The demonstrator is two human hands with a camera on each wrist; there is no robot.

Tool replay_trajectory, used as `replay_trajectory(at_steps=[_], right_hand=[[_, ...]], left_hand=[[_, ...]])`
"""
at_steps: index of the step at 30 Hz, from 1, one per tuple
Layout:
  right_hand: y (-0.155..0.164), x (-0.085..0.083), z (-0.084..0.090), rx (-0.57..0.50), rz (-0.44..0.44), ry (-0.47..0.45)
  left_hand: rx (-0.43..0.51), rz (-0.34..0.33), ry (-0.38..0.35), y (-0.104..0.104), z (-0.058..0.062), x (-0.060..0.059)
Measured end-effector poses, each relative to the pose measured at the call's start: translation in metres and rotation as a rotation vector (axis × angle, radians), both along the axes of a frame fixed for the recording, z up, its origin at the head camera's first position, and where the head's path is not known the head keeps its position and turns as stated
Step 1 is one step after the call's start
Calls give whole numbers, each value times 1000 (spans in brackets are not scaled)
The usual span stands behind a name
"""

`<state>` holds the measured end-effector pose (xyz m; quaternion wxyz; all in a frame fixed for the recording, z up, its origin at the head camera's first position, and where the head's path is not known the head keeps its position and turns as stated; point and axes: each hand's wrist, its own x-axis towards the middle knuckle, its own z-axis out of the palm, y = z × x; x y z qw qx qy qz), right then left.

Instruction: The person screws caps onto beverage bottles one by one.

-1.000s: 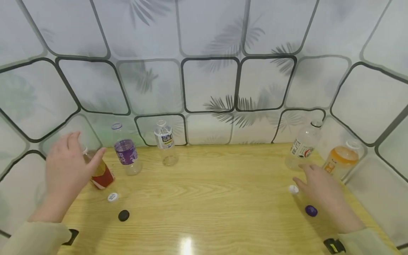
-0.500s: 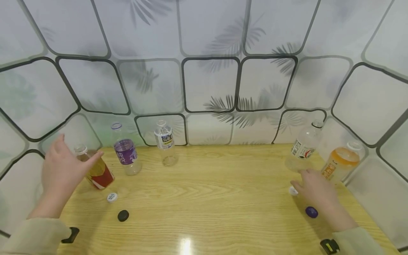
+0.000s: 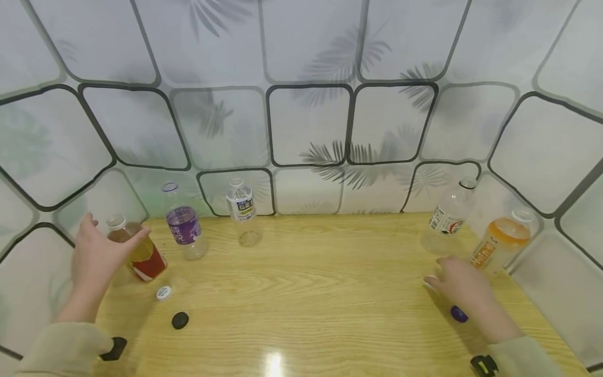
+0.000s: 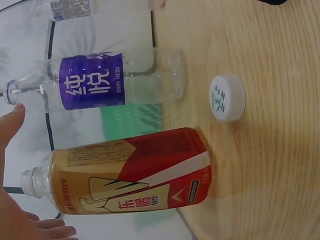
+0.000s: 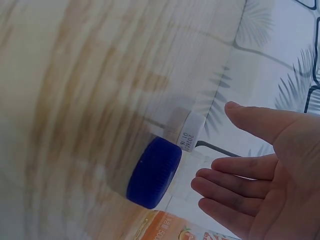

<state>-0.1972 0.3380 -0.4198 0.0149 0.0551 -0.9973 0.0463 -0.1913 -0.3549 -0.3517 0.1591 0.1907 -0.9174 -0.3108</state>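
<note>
My left hand (image 3: 96,259), thumb spread from the fingers, is around the upper part of a bottle with a gold and red label (image 3: 149,259). That bottle is uncapped; in the left wrist view its neck (image 4: 34,182) lies between thumb and fingers, none curled round it. On the right, my right hand (image 3: 464,283) hovers with fingers extended above a white cap (image 5: 192,131), which it mostly hides in the head view. A dark purple-blue cap (image 5: 155,172) lies beside the white one, under the wrist side of that hand.
A purple-label bottle (image 3: 185,225) and a clear white-label bottle (image 3: 243,208) stand back left. Another white cap (image 3: 164,293) and a black cap (image 3: 180,320) lie before them. At right stand a clear bottle (image 3: 447,220) and an orange-label bottle (image 3: 506,235). Patterned walls (image 3: 306,125) enclose the table.
My left hand has come down from above the gold and red bottle to beside its neck and shoulder. My right hand has shifted slightly left and toward me, over the white cap.
</note>
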Motion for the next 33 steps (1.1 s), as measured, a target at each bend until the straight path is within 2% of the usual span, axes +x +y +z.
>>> replay_trajectory(at_steps=[5, 10, 20, 25, 33], right_hand=[[-2, 1, 1, -18, 10, -15], [-3, 3, 1, -17, 24, -24], [-3, 4, -3, -30, 14, -55], [-2, 3, -5, -22, 26, -39], [-5, 1, -6, 10, 23, -50]], left_hand=[[91, -12, -26, -2, -10, -1], [149, 21, -31, 1, -17, -4], [197, 59, 11, 3, -32, -6], [229, 74, 37, 2, -38, -9], [231, 88, 54, -1, -43, -11]])
